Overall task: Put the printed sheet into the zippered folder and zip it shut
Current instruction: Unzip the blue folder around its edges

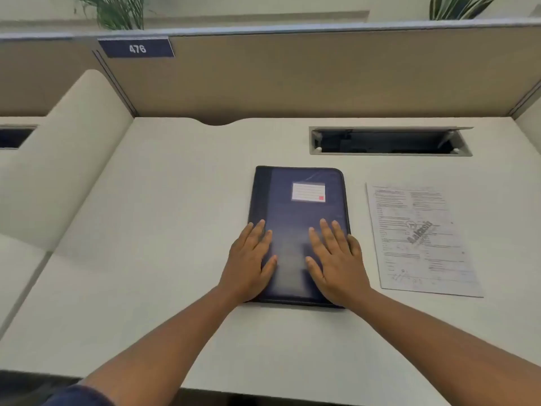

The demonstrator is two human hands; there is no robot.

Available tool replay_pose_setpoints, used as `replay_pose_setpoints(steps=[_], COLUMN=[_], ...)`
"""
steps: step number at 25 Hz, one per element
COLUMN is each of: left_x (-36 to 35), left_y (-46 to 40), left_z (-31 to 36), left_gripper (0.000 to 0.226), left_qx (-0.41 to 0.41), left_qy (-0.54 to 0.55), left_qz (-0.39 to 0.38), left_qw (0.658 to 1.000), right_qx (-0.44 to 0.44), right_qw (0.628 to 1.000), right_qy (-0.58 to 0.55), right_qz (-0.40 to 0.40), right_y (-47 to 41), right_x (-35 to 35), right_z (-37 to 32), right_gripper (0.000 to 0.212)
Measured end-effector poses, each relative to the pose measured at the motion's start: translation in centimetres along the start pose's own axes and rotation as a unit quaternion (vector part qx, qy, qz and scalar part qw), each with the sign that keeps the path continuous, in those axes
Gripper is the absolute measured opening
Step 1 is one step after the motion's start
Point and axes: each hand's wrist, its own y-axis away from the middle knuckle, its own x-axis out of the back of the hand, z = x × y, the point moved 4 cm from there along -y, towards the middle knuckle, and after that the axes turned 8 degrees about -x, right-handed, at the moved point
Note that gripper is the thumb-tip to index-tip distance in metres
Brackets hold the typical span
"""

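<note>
both hands (250, 263) (336, 266) flat on folder (301, 206), fingers spread, we're steadying it | still closed | sheet (421, 238) waits just right of folder

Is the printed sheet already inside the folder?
No, the printed sheet lies flat on the desk to the right of the closed folder, apart from it.

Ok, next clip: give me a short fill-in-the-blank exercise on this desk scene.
1. Both hands, left hand and right hand, rest flat on the dark blue ____.
2. The printed sheet lies on the desk to the ____ of the folder.
3. The partition sign reads ____.

Missing words: folder; right; 476
</note>
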Motion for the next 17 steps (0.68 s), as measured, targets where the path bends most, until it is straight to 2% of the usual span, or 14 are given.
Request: replay_pose_setpoints(steps=[4, 9, 12, 15, 17], left_x=[-1.4, -0.8, 0.4, 1.2, 1.3], left_y=[2.7, 4.6, 5.3, 6.6, 7.2], left_z=[-1.5, -3.5, -4.2, -5.1, -5.3], left_gripper=[0.063, 0.063, 0.055, 0.068, 0.076], left_qx=[0.059, 0.132, 0.165, 0.184, 0.173], left_qy=[0.090, 0.187, 0.270, 0.346, 0.366], left_qz=[-0.023, -0.037, -0.053, -0.105, -0.141], left_qw=[0.994, 0.973, 0.947, 0.914, 0.903], right_qx=[0.002, 0.005, 0.014, 0.055, 0.066], right_qw=[0.998, 0.998, 0.996, 0.994, 0.993], right_qy=[0.040, 0.043, 0.050, 0.067, 0.072], right_qz=[-0.040, -0.054, -0.066, -0.066, -0.069], right_y=[1.7, 2.5, 2.9, 3.4, 3.6], right_x=[-2.6, -3.8, -4.0, -3.9, -3.9], right_z=[1.0, 1.3, 1.4, 1.3, 1.3], right_gripper=[0.065, 0.066, 0.076, 0.089, 0.093])
